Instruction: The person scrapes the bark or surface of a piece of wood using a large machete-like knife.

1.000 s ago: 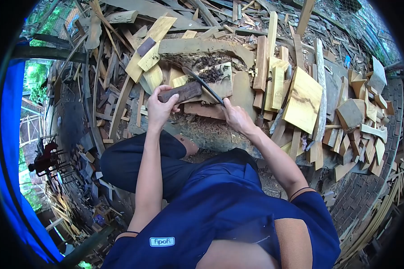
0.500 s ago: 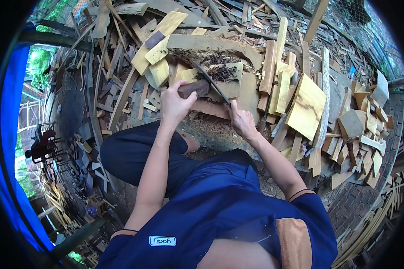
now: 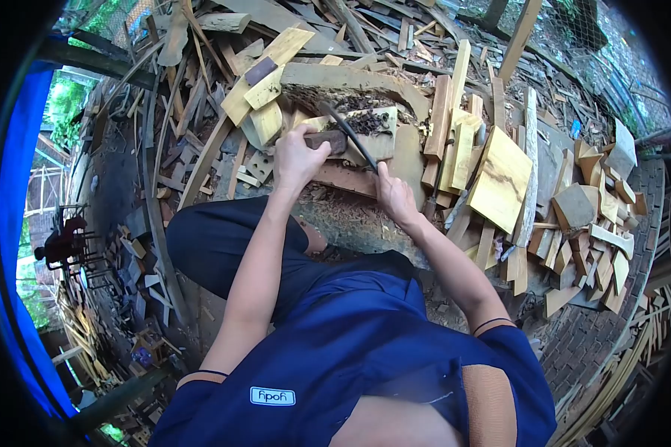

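Observation:
My left hand [image 3: 298, 161] is closed around a dark brown wood block [image 3: 332, 142], its fingers wrapped over the block's left end. In my right hand [image 3: 397, 195] is the handle of a long dark blade [image 3: 354, 136], which slants up and to the left past the block's right end. Dark shavings [image 3: 373, 123] lie on a pale board [image 3: 384, 141] just beyond the block. Behind them rests a thick curved timber [image 3: 350, 74].
Pale yellow boards [image 3: 507, 179] and upright offcuts lean to the right of my right hand. More yellow pieces [image 3: 267, 121] with a small purple block [image 3: 261, 72] lie at the upper left. Scrap wood [image 3: 574, 212] is heaped farther right. My bent leg [image 3: 224, 246] is below my left hand.
The view has shifted slightly. My right hand and the blade have moved a little left and closer to the block; both hands keep their hold.

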Demonstrator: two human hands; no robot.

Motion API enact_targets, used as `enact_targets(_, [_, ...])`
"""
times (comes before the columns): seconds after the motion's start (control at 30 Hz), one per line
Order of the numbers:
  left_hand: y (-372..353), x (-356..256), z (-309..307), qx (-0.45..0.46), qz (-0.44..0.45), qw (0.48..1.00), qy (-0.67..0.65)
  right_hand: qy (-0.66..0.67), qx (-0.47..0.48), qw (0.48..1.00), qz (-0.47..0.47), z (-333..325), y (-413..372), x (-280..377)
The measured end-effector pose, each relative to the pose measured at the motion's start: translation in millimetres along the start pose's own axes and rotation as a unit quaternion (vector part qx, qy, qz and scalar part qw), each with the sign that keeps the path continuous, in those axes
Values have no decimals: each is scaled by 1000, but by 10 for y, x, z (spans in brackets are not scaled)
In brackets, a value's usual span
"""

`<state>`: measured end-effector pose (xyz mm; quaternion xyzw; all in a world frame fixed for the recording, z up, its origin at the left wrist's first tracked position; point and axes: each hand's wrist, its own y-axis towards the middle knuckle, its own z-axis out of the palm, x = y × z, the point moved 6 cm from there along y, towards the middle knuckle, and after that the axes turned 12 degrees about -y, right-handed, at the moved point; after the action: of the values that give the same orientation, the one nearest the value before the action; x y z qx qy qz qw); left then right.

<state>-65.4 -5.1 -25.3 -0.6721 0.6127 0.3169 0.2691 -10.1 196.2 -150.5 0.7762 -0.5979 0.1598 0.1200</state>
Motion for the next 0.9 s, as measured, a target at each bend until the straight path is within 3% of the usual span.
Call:
enact_targets(0.03, [11, -33, -38, 1, 5, 1000, 1, 0, -5, 1000, 2, -64, 35, -17])
enact_targets(0.1, [-48, 164, -149, 13, -153, 970, -189, -54, 18, 998, -2, -177, 134, -33])
enact_targets(0.23, [64, 423, -212, 32, -243, 930, -273, 53, -60, 996, -31, -438, 341, 24])
enact_targets(0.37, [42, 272, -259, 81, -203, 908, -358, 131, -13, 990, 44, -398, 319, -3])
enact_targets(0.43, [81, 61, -273, 147, -39, 949, -276, 138, 4, 989, 61, -385, 199, 12])
enact_targets(0.5, [139, 133, -221, 143, -69, 956, -246, 138, 40, 986, 83, -314, 91, 17])
enact_targets(0.57, [205, 83, -302, 34, -62, 996, 56, 135, 52, 986, 85, -245, 17, 12])
enact_targets(0.63, [248, 147, -243, 25, -46, 997, 57, 113, 55, 989, 73, -281, -19, 72])
enact_targets(0.7, [217, 96, -248, -15, 31, 999, 35, 94, 50, 992, 64, -317, -19, 151])
enact_targets(0.83, [141, 92, -262, -38, 18, 996, -80, 48, 44, 998, 17, -418, 66, 354])
enact_targets(0.9, [139, 98, -263, 50, -30, 993, -101, 38, 29, 999, 18, -411, 94, 369])
